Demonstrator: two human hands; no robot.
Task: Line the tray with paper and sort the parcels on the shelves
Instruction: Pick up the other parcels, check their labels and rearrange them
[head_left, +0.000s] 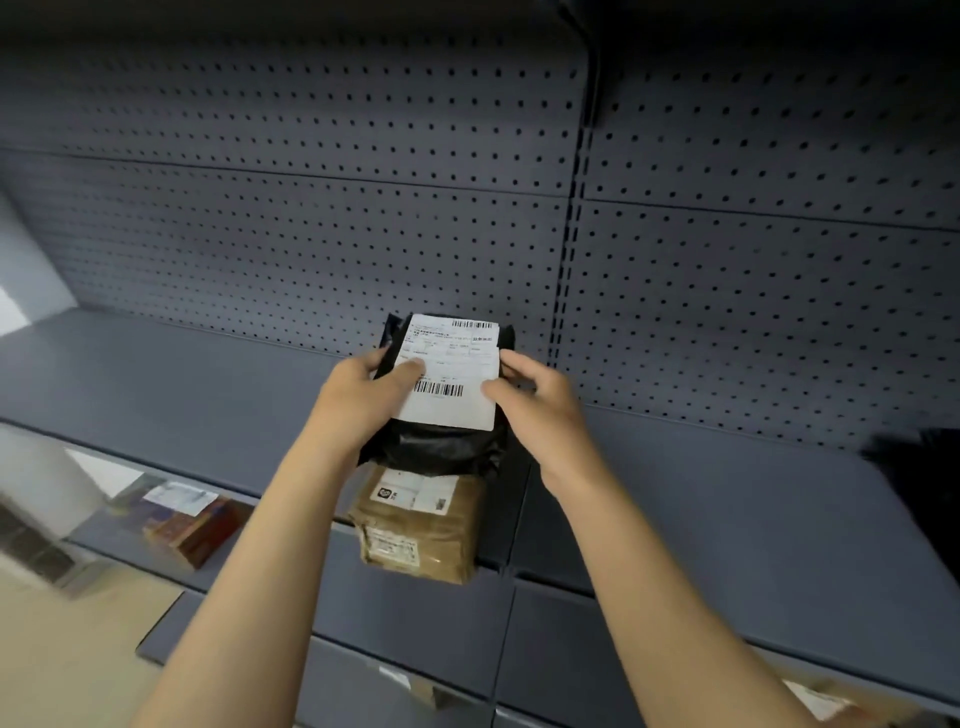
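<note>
While both thumbs press on the white shipping label (449, 371), the rest of each hand's fingers curl behind a black plastic parcel (441, 447), so the parcel sits pinched between the two hands. The left hand (358, 400) grips its left edge, thumb lying across the label near the lower barcode; the right hand (535, 400) grips the right edge, thumb tip on the label's side. Both hands are clenched on this one parcel, which they hold tilted, label facing up, above the front part of the grey shelf (182, 395).

Just below the black parcel, a brown taped parcel (421, 525) rests on the shelf's front edge, partly overhanging it, with two small labels showing. Whether the two parcels touch I cannot tell.

Further left, on a lower shelf (114, 530), lies one reddish-brown box (195, 527) with a white slip on top. At the bottom right another pale package (826, 701) peeks in, blurred. A dark shape at the far right edge is too dim to identify. Behind everything stands the perforated back panel (311, 182).
</note>
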